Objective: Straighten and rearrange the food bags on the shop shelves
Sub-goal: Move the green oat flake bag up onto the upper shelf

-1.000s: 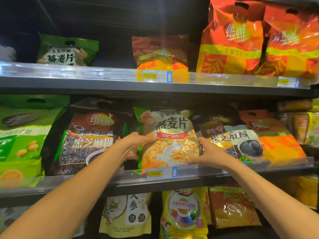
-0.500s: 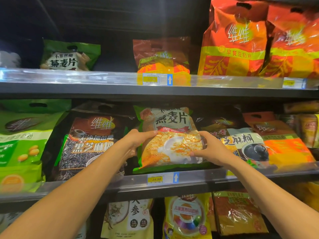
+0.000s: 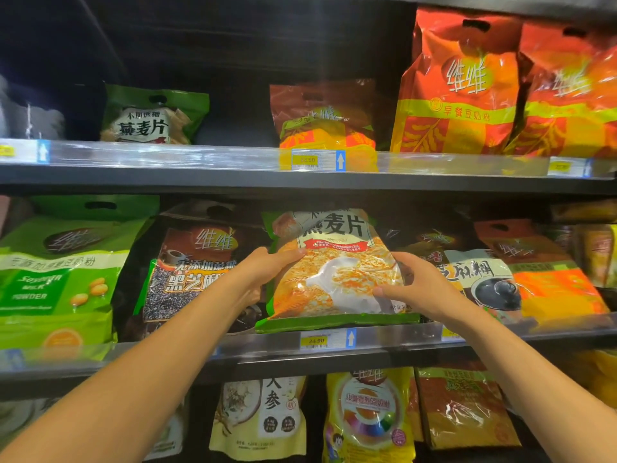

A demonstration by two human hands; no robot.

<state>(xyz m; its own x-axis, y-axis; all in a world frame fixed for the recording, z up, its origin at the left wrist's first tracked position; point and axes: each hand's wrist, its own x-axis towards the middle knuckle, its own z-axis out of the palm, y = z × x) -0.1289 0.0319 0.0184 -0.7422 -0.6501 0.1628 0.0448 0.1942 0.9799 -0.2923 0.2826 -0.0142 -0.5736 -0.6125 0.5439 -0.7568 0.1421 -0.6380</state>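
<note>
An oat-flake bag [image 3: 337, 272], green-edged with orange flakes and a white spoon printed on it, is held upright in the middle of the middle shelf [image 3: 384, 342]. My left hand [image 3: 263, 275] grips its left side and my right hand [image 3: 417, 289] grips its right side. Its green bottom edge sits just above the clear front rail. To its left stands a dark sesame-paste bag [image 3: 197, 272], to its right another sesame-paste bag [image 3: 480, 279], partly hidden behind my right hand.
A green soy-powder bag [image 3: 56, 279] fills the left of the middle shelf, an orange bag [image 3: 547, 282] the right. The top shelf holds a small green oat bag [image 3: 150, 118], a brown-orange bag [image 3: 325, 118] and tall red-orange bags [image 3: 460, 85]. More bags [image 3: 367, 419] hang below.
Both hands have lifted the oat-flake bag up from behind the front rail and tipped it more upright. The view has shifted slightly upward.
</note>
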